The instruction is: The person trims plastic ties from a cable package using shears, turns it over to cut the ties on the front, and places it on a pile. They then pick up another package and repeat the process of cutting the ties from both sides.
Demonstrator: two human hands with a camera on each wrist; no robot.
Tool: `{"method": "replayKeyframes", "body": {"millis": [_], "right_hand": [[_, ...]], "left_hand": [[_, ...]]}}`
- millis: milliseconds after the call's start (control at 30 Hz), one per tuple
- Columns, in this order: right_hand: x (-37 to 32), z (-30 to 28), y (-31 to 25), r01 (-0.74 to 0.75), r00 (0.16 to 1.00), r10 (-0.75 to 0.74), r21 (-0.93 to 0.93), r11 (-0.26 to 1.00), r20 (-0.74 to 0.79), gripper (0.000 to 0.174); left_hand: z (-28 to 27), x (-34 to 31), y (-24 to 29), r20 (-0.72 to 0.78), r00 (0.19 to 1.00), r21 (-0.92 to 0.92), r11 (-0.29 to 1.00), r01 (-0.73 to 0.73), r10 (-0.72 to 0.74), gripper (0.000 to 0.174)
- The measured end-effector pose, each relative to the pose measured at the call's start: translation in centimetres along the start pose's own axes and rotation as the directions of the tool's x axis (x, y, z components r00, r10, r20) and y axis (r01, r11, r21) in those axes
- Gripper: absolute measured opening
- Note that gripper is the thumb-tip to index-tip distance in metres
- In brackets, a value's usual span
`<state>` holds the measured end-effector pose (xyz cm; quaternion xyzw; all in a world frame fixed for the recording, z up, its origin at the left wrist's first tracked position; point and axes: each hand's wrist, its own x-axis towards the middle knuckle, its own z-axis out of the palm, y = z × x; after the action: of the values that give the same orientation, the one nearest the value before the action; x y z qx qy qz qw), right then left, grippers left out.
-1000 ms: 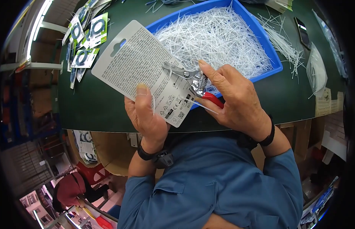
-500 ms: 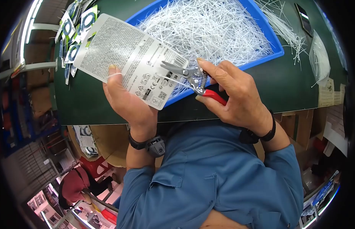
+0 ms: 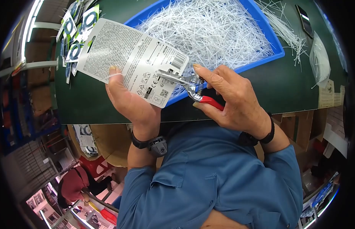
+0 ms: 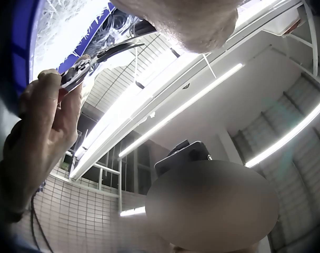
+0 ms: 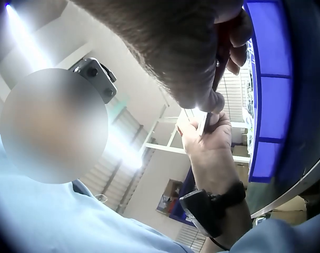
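Observation:
My left hand (image 3: 130, 99) holds a white printed blister-pack card (image 3: 120, 49) by its lower edge, thumb on the text side. A thin white cable tie (image 3: 116, 74) crosses by the thumb tip. In my right hand (image 3: 238, 95) is a pair of red-handled pruning shears (image 3: 212, 101), gripped by the handles. Its metal blades lie over the card's lower right part, close to the symbols and barcode, with a white strip along them. The left wrist view shows the shears (image 4: 115, 50) from below, the right hand (image 4: 44, 121) around the handles.
Behind the card, a blue tray (image 3: 277, 44) is heaped with white cable-tie pieces. Carded cable packs (image 3: 75, 51) pile up at the left of the green table (image 3: 93, 103). Long loose ties (image 3: 286, 32), a phone (image 3: 304, 21) and a clear bag of ties (image 3: 319, 63) lie at right.
The left hand and card have moved left, with the card turned flatter. The right hand stays nearly in place, while the shears' blades have shifted slightly and now look closer together.

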<state>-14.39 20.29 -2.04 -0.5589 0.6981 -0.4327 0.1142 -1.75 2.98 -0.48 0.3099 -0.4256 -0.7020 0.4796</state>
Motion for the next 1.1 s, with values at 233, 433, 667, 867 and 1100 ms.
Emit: {"method": "replayKeyframes", "body": {"millis": [233, 433, 667, 867, 1100], "right_hand": [[0.2, -0.4, -0.5, -0.016, 1.000, 0.017, -0.065, 0.998, 0.021, 0.079], [0.0, -0.6, -0.6, -0.063, 0.996, 0.065, -0.038, 0.997, 0.059, 0.078], [-0.2, 0.5, -0.1, -0.115, 0.992, 0.112, 0.051, 0.992, 0.060, 0.079], [1.4, 0.5, -1.1, 0.004, 1.000, -0.004, 0.077, 0.997, 0.003, 0.080], [2.2, 0.7, -1.2, 0.042, 0.999, -0.042, 0.062, 0.997, -0.006, 0.080]], "left_hand": [[1.1, -0.4, -0.8, -0.059, 0.998, -0.043, 0.999, -0.024, 0.021, 0.047], [1.5, -0.2, -1.2, -0.076, 0.995, -0.041, 0.997, -0.060, 0.057, 0.047], [1.0, 0.5, -1.8, -0.027, 0.992, 0.055, 0.991, -0.121, 0.122, 0.055], [1.7, -0.3, -2.0, 0.001, 0.970, 0.100, 0.965, -0.243, 0.244, 0.068], [1.4, -0.9, -2.2, 0.059, 0.969, 0.160, 0.956, -0.247, 0.240, 0.069]]}}
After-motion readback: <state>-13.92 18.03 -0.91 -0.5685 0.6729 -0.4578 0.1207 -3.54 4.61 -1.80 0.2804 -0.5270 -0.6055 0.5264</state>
